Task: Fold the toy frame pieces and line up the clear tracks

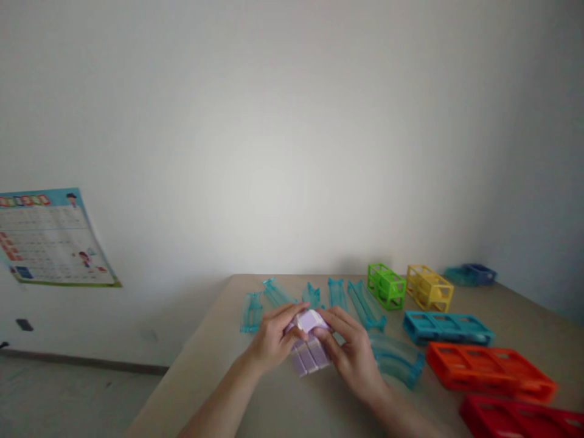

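Note:
Both of my hands are close together above the front middle of the table, around a pale purple plastic piece (309, 320) with whitish edges. My left hand (276, 334) grips its left side, thumb toward the front. On the right side, the fingers and thumb of my right hand (349, 347) are closed on it. Just below it hang or lie ribbed pale purple panels (310, 358); whether they join the held piece I cannot tell. Clear blue straight track pieces (336, 294) lie behind my hands, and a clear blue curved track (396, 359) is right of my right hand.
On the table's (205, 365) right stand a green block frame (386, 286) and a yellow one (429, 288). Nearer lie teal (447, 327), orange (490, 370) and red (524, 418) frames. A dark blue piece (480, 274) sits at the far right corner. A wall rises behind.

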`<act>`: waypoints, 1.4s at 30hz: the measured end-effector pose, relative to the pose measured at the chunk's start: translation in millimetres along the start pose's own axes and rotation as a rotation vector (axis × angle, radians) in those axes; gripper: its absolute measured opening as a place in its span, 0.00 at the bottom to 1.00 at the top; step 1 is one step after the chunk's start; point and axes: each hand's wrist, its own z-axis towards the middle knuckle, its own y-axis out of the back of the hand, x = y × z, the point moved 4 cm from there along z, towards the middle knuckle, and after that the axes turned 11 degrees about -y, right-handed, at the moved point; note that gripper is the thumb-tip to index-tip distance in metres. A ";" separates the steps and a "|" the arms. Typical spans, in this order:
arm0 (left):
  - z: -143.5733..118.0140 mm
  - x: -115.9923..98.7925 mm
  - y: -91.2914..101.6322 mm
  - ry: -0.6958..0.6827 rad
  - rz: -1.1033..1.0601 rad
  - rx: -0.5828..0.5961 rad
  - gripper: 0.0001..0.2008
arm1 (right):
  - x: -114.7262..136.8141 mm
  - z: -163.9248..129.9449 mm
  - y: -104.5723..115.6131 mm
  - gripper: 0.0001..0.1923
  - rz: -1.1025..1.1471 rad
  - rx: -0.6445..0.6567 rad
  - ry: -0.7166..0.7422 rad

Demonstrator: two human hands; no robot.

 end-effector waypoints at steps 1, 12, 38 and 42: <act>1.2 -0.8 -1.0 0.025 -0.053 0.020 0.25 | -1.2 0.6 0.5 0.11 0.021 0.012 -0.013; 0.5 4.8 -11.4 0.263 -0.355 0.000 0.27 | -8.8 6.2 1.3 0.12 0.012 -0.034 -0.096; 10.0 -0.5 -1.1 0.160 -0.201 0.026 0.11 | -29.6 9.3 -9.4 0.16 0.530 0.135 -0.682; 9.0 -0.1 -0.8 0.140 -0.055 0.062 0.12 | -19.0 7.2 -2.0 0.13 0.052 -0.033 -0.423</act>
